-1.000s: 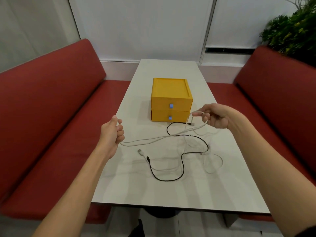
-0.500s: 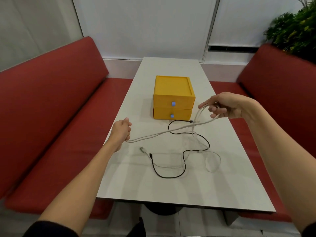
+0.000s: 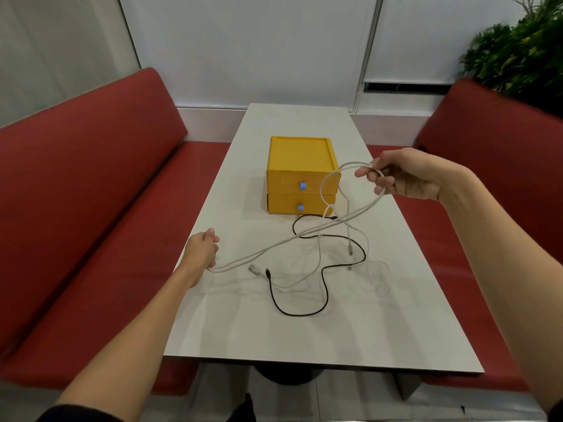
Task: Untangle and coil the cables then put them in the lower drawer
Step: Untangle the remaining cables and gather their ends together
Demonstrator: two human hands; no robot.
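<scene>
Left hand (image 3: 202, 254): grip curled tight round one end of the thin white cable (image 3: 274, 246), over the white table's (image 3: 304, 339) left edge.
Right hand (image 3: 408, 175): raised, grip pinching a loop of the white cable.
Thin black cable (image 3: 324, 287): lying on the table, crossing slack white strands.
Lower drawer (image 3: 286, 205): closed, in the yellow two-drawer box (image 3: 300, 153) behind the cables.

White cable (image 3: 292, 240): doubled strand raised, slanting low-left to high-right, loop and plug end dangling
Black cable (image 3: 326, 281): flat below, loose S-curve
Thin white cable (image 3: 255, 269): flat, tangled across black
Lower drawer (image 3: 286, 207): yellow, blue knob, closed
</scene>
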